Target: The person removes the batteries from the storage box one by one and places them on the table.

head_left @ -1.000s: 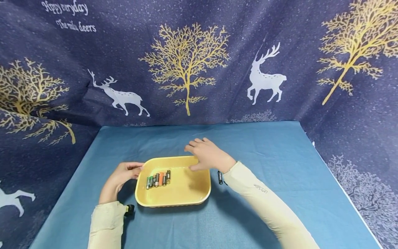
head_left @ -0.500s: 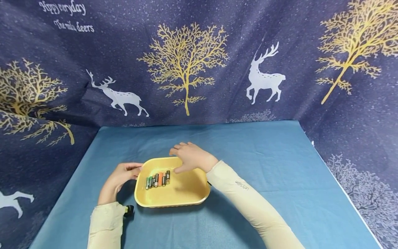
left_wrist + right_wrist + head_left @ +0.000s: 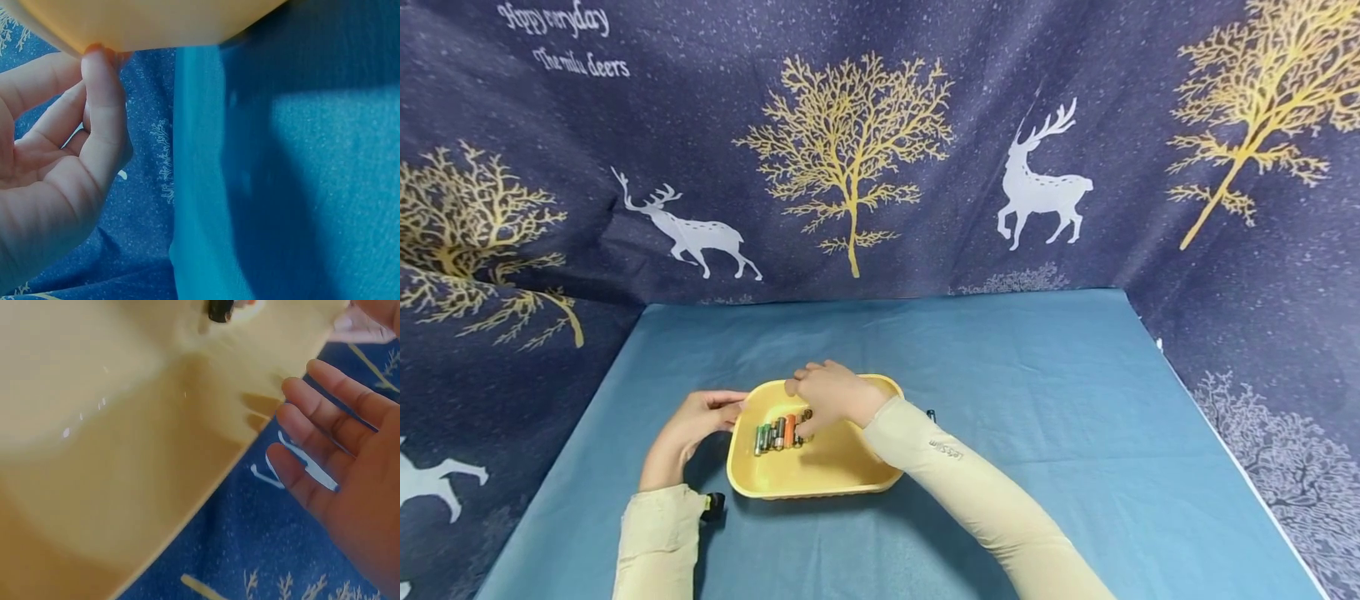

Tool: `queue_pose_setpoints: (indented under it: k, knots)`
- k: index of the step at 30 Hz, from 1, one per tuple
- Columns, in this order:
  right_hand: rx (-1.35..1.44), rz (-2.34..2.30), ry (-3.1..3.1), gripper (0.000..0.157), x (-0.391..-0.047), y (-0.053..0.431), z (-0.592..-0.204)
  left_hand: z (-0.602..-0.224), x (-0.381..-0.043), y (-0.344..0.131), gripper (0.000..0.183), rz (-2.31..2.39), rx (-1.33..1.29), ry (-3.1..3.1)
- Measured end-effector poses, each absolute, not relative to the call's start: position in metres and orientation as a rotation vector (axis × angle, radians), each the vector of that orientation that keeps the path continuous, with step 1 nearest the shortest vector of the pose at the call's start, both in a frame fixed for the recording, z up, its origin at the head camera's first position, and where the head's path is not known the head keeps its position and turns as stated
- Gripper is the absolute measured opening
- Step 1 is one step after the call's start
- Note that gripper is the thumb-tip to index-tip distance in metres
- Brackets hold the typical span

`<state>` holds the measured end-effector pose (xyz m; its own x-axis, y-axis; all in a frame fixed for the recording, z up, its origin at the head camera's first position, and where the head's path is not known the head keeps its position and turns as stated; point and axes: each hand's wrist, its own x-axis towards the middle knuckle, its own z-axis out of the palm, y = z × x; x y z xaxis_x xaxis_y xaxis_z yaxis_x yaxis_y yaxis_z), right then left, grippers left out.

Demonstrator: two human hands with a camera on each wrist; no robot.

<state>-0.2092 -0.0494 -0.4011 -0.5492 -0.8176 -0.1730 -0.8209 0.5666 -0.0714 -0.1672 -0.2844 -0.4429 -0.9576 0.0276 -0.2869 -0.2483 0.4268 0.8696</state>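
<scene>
A yellow plastic tub (image 3: 842,471) stands on the table, a row of several batteries (image 3: 779,435) lying side by side in its left half, one of them orange. At the tub's left end, my left hand (image 3: 688,429) pinches the rim between thumb and fingers; the left wrist view has the thumb tip against the tub's wall (image 3: 150,25). Over the tub's far side reaches my right hand (image 3: 829,396), its thumb near the row's right end. Its fingers (image 3: 337,425) are spread beyond the rim in the right wrist view, holding nothing, near a dark battery (image 3: 220,310).
Another battery (image 3: 932,416) lies on the blue cloth right of the tub, mostly hidden by the right sleeve (image 3: 970,475). A dark blue curtain (image 3: 925,167) with deer and trees hangs behind the table (image 3: 1037,358). A black device (image 3: 713,506) sits at the left wrist.
My right hand has moved left, from the tub's right end to over the batteries. My left hand and the tub have stayed in place.
</scene>
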Motion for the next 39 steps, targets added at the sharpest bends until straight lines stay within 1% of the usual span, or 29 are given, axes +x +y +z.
queue_pose_setpoints:
  k: [3,8,11,16,23,31,39]
  knots:
    - [-1.355,0.092,2.62,0.057,-0.208,-0.054,-0.407,-0.443,-0.167,-0.285,0.041,1.534,-0.196,2.43]
    - [-1.28,0.26,2.658,0.066,-0.206,-0.061,-0.416,-0.442,-0.166,-0.284,0.041,1.531,-0.207,2.423]
    - [-1.273,0.362,2.673,0.067,-0.203,-0.065,-0.421,-0.442,-0.167,-0.283,0.041,1.534,-0.212,2.423]
    - [-1.256,0.484,2.667,0.064,-0.196,-0.069,-0.43,-0.443,-0.167,-0.283,0.041,1.539,-0.221,2.421]
    - [-1.227,0.506,2.683,0.053,-0.194,-0.07,-0.439,-0.444,-0.167,-0.283,0.041,1.536,-0.231,2.423]
    - [-1.2,0.547,2.707,0.062,-0.195,-0.071,-0.446,-0.443,-0.168,-0.283,0.041,1.539,-0.217,2.43]
    - [-1.208,0.445,2.708,0.053,-0.194,-0.069,-0.449,-0.446,-0.166,-0.284,0.04,1.551,-0.208,2.424]
